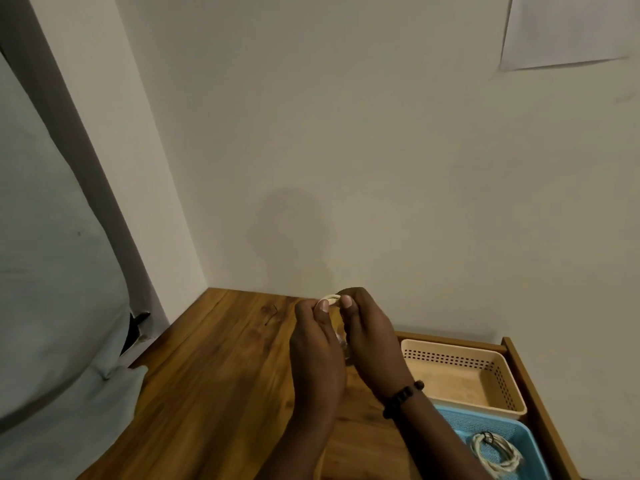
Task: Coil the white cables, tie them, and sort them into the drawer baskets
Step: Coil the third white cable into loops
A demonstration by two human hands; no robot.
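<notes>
While both hands are raised above the wooden bench [214, 368] near its far edge, I see them working one small white cable [331, 299] between them: the left hand [317, 344] pinches the left end of the visible loop with thumb and curled fingers, and the right hand [372, 337] pinches the right end the same way, its fingers curled over the top. Only a short arc of twisted cable shows between the two thumbs; the rest is hidden behind the palms, so I cannot tell how much of it is coiled. A dark beaded bracelet [403, 398] sits on the right wrist. To the right of the bench top an open drawer [530, 379] holds two baskets: a beige basket [464, 358] at the far end, its floor bare as far as I can see, and a blue basket [498, 424] touching it on the near side. Inside the blue basket lies a coiled white cable [495, 453] bound with a dark tie [488, 436]. On the bench, towards its far edge and left of the hands, a thin dark strand [272, 315] lies on the wood. A grey cushion [52, 271] presses against the bench's left edge, and a sheet of paper [568, 29] hangs on the wall at upper right.
</notes>
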